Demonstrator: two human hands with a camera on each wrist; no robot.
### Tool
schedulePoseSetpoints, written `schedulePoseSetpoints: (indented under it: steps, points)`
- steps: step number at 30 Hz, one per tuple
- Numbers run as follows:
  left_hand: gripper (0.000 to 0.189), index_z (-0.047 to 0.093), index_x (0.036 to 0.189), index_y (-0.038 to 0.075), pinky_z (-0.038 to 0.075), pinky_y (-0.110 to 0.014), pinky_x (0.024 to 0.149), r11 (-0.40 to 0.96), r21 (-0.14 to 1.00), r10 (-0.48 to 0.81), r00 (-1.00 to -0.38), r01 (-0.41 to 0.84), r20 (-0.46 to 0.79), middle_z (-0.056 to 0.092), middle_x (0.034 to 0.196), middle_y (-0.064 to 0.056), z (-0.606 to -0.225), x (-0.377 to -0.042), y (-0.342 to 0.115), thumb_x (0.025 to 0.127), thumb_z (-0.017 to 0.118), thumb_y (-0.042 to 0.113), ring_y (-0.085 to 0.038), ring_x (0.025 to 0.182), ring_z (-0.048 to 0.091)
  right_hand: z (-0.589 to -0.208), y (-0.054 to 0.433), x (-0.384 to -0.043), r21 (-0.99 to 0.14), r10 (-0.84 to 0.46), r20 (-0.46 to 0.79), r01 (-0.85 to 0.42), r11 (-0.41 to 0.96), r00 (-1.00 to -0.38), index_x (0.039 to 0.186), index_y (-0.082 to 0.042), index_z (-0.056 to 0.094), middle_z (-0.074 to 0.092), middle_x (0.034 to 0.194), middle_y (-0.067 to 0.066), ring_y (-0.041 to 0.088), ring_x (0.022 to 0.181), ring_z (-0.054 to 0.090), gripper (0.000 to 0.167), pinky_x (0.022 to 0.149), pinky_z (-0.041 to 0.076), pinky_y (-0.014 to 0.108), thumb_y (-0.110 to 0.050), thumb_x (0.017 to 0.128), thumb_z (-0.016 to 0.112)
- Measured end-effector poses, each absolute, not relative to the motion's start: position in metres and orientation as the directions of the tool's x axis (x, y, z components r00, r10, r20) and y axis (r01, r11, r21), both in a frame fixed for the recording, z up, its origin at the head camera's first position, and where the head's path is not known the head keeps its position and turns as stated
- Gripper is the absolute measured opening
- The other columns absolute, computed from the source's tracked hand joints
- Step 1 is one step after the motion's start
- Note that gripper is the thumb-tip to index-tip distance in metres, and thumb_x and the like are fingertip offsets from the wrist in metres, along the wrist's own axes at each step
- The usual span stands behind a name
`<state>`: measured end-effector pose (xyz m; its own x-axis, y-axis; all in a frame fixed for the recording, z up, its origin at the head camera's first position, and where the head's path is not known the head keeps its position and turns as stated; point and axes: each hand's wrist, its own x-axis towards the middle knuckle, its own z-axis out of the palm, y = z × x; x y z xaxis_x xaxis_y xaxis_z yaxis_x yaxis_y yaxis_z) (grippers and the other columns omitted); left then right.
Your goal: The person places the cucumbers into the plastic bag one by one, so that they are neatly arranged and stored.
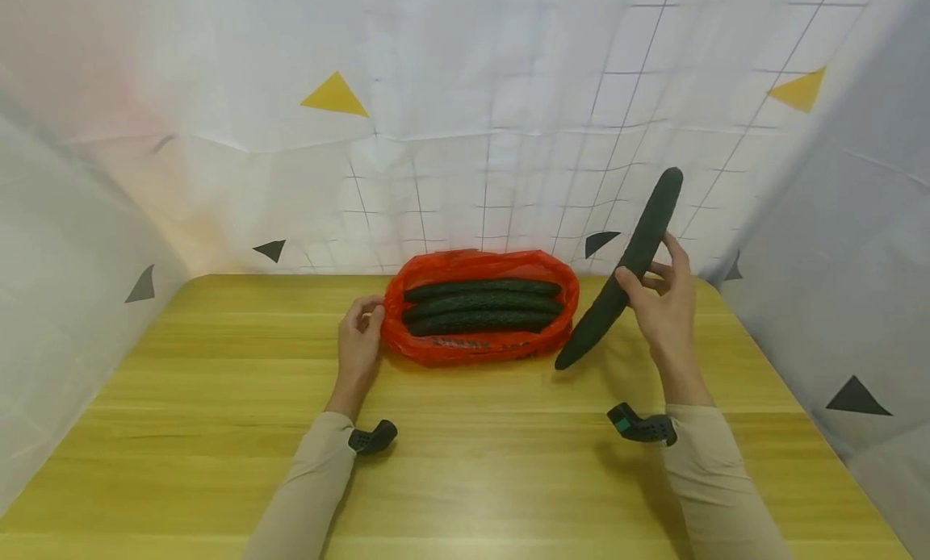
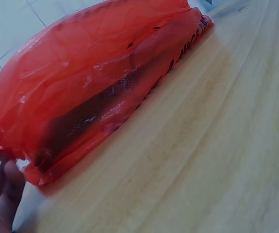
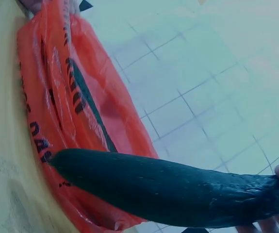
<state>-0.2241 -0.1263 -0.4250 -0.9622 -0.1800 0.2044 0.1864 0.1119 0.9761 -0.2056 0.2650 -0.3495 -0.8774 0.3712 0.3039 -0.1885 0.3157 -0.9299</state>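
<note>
A long green cucumber [image 1: 623, 282] is held at a slant by my right hand [image 1: 667, 302], thumb on one side and fingers on the other. Its lower end is beside the right end of a red plastic bag [image 1: 479, 352], and in the right wrist view the cucumber [image 3: 168, 189] crosses in front of the bag. Three more cucumbers [image 1: 483, 304] lie side by side in the bag's open mouth. At the bag's left end, my left hand [image 1: 359, 338] pinches the rim with curled fingers. Dark print shows on the bag's front [image 2: 100, 92].
The bag stands near the back edge of a wooden table [image 1: 465, 463]. Behind it hangs a white sheet [image 1: 465, 165] with grid lines and yellow and dark triangles; similar sheets flank both sides. Each wrist carries a black strapped device [image 1: 643, 425].
</note>
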Motion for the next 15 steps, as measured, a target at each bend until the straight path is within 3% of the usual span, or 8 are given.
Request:
schedulePoseSetpoints:
  steps: [4,10,15]
  points:
    - [0.027,0.057,0.120,0.003,0.049,-0.028,0.056,0.040,0.991,-0.121,-0.983,0.131,0.135,0.055,0.105,-0.008,-0.428,-0.226,-0.127,0.097,0.051,0.015,-0.009,0.065,0.054,-0.342,0.260,-0.201,-0.937,0.424,0.335,-0.247,0.249,-0.842,0.143,-0.039,0.032,0.052,0.111,-0.004,0.012,0.092,0.055,0.074,0.067,0.051,0.015,-0.016,0.084,0.070]
    - [0.030,0.053,0.124,0.001,0.053,-0.033,0.060,-0.047,0.993,-0.072,-0.992,0.106,0.102,0.052,0.105,-0.004,-0.430,-0.227,-0.127,0.099,0.046,0.016,-0.009,0.065,0.057,-0.332,0.254,-0.194,-0.925,0.445,0.366,-0.374,0.073,-0.817,0.141,-0.035,0.036,0.051,0.114,0.002,0.017,0.094,0.057,0.073,0.067,0.054,0.018,-0.008,0.082,0.071]
    - [0.031,0.052,0.124,0.001,0.055,-0.038,0.065,-0.037,0.993,-0.059,-0.992,0.110,0.108,0.051,0.105,-0.004,-0.427,-0.226,-0.126,0.100,0.046,0.019,-0.010,0.068,0.059,-0.330,0.249,-0.192,-0.900,0.449,0.412,-0.432,0.063,-0.793,0.141,-0.033,0.037,0.051,0.115,0.004,0.018,0.095,0.057,0.073,0.071,0.054,0.017,-0.007,0.081,0.071]
